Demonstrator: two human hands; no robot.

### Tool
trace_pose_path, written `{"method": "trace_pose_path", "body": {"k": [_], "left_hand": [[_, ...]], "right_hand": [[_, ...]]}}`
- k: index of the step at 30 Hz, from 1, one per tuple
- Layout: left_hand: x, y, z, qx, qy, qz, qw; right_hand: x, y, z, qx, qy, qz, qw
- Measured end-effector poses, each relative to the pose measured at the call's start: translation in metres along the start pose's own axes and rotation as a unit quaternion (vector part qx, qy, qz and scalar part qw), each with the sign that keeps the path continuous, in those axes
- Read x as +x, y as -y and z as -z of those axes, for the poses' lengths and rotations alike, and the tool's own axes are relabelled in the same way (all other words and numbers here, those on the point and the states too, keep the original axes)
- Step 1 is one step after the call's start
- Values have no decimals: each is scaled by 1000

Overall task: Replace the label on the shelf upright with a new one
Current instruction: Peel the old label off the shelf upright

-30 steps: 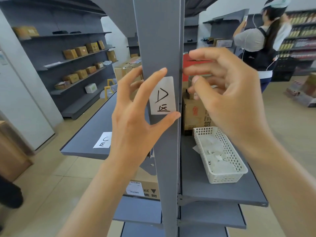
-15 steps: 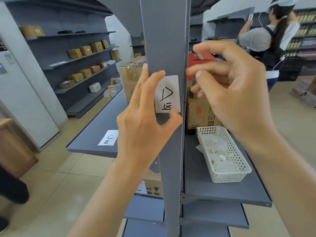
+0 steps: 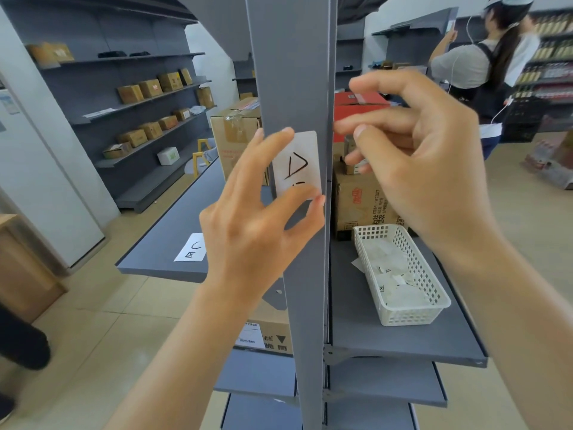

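Observation:
A grey shelf upright (image 3: 288, 72) runs down the middle of the view. On its face is a white label (image 3: 299, 164) with a hand-drawn "D". My left hand (image 3: 248, 231) pinches this label, index fingertip at its top left corner and thumb across its lower edge, hiding the lower character. My right hand (image 3: 418, 169) hovers just right of the upright at label height, fingers loosely curled and apart, with nothing visible in them. A second white label (image 3: 192, 247) marked "C" lies flat on the left shelf board (image 3: 167, 231).
A white plastic basket (image 3: 412, 318) of paper slips sits on the right shelf board (image 3: 403, 346), with a cardboard box (image 3: 362, 206) behind it. Another person (image 3: 483, 66) stands at shelving at the far right. Boxes fill wall shelves at the left.
My left thumb has slid up over the label's lower edge, covering the bottom character. My right hand has stayed beside the upright. The view has shifted slightly.

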State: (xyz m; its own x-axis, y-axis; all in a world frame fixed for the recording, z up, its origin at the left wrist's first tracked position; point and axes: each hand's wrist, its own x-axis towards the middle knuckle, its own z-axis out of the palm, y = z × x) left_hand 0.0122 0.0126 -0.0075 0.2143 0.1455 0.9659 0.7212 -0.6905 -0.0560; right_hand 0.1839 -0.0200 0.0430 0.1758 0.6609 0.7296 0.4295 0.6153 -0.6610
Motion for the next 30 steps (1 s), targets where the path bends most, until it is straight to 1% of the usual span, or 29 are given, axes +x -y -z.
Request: {"method": "trace_pose_path", "body": {"k": [2,4,10,13,22,24,26,28,30], "left_hand": [[1,-2,-1,30,-23,-33,999],[1,-4,-3,57,-45,-47,996],[-3,-6,-7,55,-76,-30,995],[-1,-11,-8,64,-71,-20,995],[-4,-19,-18,86,-19,37,995],[-7,-16,-18,70,-11,69,995],[-8,-12,-14,40,-20,99,994],[-10,-10,-11,6,-28,106,994],[-12,-13,-11,-10,-15,106,994]], "right_hand": [[0,1,0,-4,-1,3,1000],[0,1,1,-7,-2,6,1000],[1,2,2,-2,-3,7,1000],[1,1,1,0,-3,7,1000],[-7,-1,4,18,15,-12,1000],[-9,-2,7,23,20,-24,999],[-11,-3,9,30,25,-35,999],[-11,-3,10,35,28,-38,998],[-11,-2,10,37,28,-37,998]]}}
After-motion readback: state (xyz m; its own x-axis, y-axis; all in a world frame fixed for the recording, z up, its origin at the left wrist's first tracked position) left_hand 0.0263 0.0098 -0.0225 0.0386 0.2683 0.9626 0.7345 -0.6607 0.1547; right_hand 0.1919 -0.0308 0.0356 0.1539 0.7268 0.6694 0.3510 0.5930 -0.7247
